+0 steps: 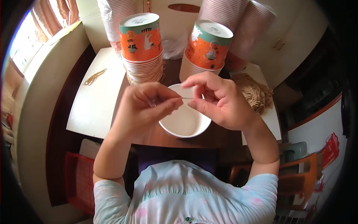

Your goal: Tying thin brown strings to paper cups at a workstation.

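Thin pale strand (187,98) between bare left hand (145,101) and bare right hand (218,99), above white round paper bowl (203,119)

Dark brown wooden surface (149,136), flanked by white left panel (93,108) and white right panel (274,125). Widest room for moving at left, out to the panel's edge; only a narrow brown strip between bowl and front edge. At the back, tall stacks of pale nested containers (223,13). Nearer, just beyond the hands, two stacks of upturned, nested paper buckets, topmost ones orange with green bands and white bases: left bucket stack (141,43), right bucket stack (209,44). Bowl upright, mouth upward, pale inner wall and round base in view, partly hidden by fingers. Left grip pinching the strand between thumb and finger. Right grip loosely curled, index finger raised away from thumb, strand reaching toward it; cannot tell if held there. On the right panel, loose beige bundle of strands (255,93); on the left, small yellowish tuft (95,77).
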Available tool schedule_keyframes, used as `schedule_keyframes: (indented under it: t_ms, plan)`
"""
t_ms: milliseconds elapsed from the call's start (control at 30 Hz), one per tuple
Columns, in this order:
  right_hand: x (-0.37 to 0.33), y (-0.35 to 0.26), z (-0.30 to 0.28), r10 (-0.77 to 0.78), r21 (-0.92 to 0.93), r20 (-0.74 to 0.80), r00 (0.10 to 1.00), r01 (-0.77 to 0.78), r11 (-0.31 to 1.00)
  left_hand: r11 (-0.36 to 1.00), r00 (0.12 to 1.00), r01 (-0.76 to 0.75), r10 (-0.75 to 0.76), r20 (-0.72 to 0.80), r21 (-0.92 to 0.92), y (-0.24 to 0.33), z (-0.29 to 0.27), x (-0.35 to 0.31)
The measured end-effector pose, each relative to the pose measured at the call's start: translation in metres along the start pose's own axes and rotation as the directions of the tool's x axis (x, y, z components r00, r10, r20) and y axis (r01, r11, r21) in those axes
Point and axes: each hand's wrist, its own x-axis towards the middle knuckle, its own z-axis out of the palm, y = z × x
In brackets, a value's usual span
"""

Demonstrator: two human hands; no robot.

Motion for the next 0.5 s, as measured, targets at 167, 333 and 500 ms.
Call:
schedule_keyframes:
  t_ms: [167, 333, 500]
  plan:
    - [0.012, 0.011, 0.018, -0.320, -0.196, -0.010, 0.947, 0.312, 0.930, 0.959, 0.996, -0.077, 0.085, -0.019, 0.275, 0.013, -0.018, -0.004]
    - [0.006, 0.030, 0.037, -0.020, 0.043, -0.046, 0.999, 0.022, 0.999, 0.712, 0.950, -0.277, 0.303, 0.073, 0.646, -0.008, -0.015, -0.012]
    - [0.008, 0.040, 0.042, 0.099, -0.063, 0.095, 0.990, -0.094, 0.994, 0.568, 0.911, -0.348, 0.391, 0.127, 0.746, -0.031, -0.018, -0.013]
